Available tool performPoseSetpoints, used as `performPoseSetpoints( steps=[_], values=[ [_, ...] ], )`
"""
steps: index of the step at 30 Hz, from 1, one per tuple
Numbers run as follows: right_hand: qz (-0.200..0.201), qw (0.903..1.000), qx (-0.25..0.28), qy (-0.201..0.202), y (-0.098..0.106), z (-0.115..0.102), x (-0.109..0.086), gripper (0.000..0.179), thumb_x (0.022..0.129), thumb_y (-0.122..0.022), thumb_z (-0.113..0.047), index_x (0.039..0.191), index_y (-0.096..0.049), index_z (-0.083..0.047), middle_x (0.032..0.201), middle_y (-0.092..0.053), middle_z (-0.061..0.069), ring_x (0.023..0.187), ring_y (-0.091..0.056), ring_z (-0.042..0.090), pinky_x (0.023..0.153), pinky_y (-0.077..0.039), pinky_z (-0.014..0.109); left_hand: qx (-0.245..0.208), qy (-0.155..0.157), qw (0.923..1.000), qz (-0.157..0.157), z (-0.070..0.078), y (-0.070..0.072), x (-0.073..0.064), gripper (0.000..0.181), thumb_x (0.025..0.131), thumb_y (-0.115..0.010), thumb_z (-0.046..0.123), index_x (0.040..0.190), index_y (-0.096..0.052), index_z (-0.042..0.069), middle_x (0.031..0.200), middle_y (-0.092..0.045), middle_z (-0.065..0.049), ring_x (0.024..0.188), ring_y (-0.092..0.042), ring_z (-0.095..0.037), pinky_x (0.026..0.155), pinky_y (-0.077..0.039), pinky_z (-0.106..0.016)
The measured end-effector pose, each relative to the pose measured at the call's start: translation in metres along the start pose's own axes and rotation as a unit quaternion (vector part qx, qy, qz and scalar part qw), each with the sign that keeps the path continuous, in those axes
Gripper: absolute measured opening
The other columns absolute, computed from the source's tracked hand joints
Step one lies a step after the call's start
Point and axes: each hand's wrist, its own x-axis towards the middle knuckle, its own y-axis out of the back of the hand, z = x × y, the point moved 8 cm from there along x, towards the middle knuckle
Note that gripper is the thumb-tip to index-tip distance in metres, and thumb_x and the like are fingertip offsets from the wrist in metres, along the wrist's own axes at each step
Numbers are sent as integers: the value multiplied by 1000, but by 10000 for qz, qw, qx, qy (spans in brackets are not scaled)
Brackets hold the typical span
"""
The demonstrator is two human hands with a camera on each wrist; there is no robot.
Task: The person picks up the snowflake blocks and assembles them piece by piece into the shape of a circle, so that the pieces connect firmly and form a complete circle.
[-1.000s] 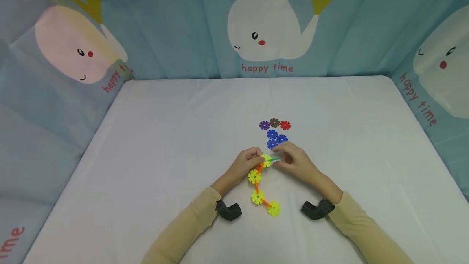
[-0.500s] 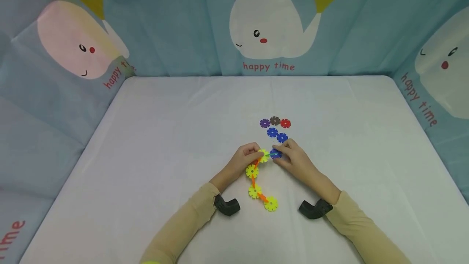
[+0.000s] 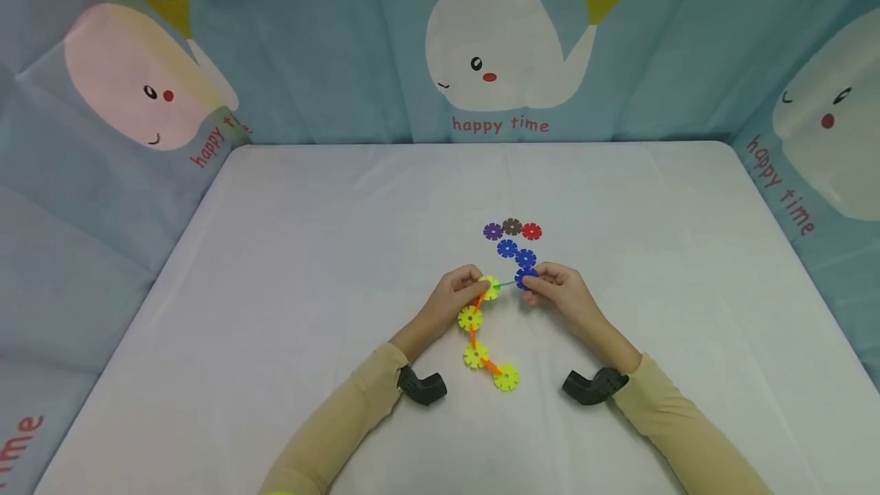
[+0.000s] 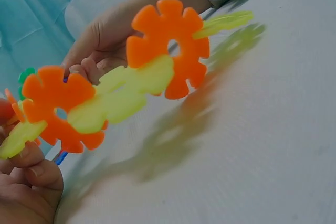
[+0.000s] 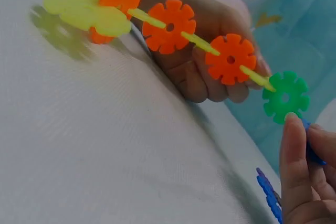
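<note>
the left hand (image 3: 448,298) pinches a chain of yellow and orange slotted discs (image 3: 470,318) that trails towards the table's (image 3: 309,250) near edge; the right hand (image 3: 565,286) pinches a blue disc (image 3: 521,279) against the chain's green disc (image 5: 297,94). five loose discs (image 3: 507,249) lie towards the far edge.

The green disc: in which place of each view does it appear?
Head: green disc, edge-on, just below and right of centre.
Left wrist: green disc near the left edge, partly hidden.
Right wrist: green disc right of centre, at mid-height.
Shared landmark: the orange-and-yellow chain.
</note>
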Motion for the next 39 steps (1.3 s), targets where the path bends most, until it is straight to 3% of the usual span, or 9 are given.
performPoseSetpoints(
  steps=[5, 12, 18, 25, 39],
  values=[
    [-168, 9998, 108, -41, -4, 1, 0, 34, 87, -57, -2, 115, -42, 11, 74, -60, 11, 60, -59, 12, 60, -49, 25, 288, -256, 9992, 69, 14, 0, -4, 12, 91, -49, 2, 81, -46, -5, 62, -40, -1, 56, -36, -9, 53, -31, -20],
    [136, 9990, 127, 410, 0, -4, 0, 21, 88, -52, 3, 106, -47, 11, 80, -55, 11, 61, -56, 13, 57, -48, 23, 389, -191, 9991, 27, 13, 0, -4, 13, 91, -49, 4, 82, -47, -5, 63, -41, -1, 57, -37, -10, 53, -31, -20],
    [34, 9978, 102, 655, -1, -11, 0, 23, 87, -51, 5, 107, -49, 18, 85, -53, 12, 60, -54, 12, 55, -46, 21, 388, -165, 9991, 16, 13, 0, -4, 13, 92, -48, 4, 83, -47, -5, 63, -40, -1, 57, -37, -10, 54, -31, -20],
    [102, 9967, 194, 784, 1, -13, 0, 23, 84, -54, 8, 104, -46, 18, 70, -52, 7, 55, -53, 12, 51, -46, 22, 217, -110, 9997, 76, 12, 0, -3, 12, 92, -48, 4, 84, -48, -6, 64, -41, 0, 58, -37, -12, 54, -31, -20],
    [120, 9889, 697, 1308, -1, -22, -3, 5, 84, -50, 14, 88, -47, 14, 65, -58, 7, 48, -54, 12, 44, -44, 22, 282, 26, 9996, 61, 12, -1, -3, 18, 93, -47, 8, 86, -51, -8, 68, -45, -3, 61, -38, -12, 56, -33, -21]
  ],
)
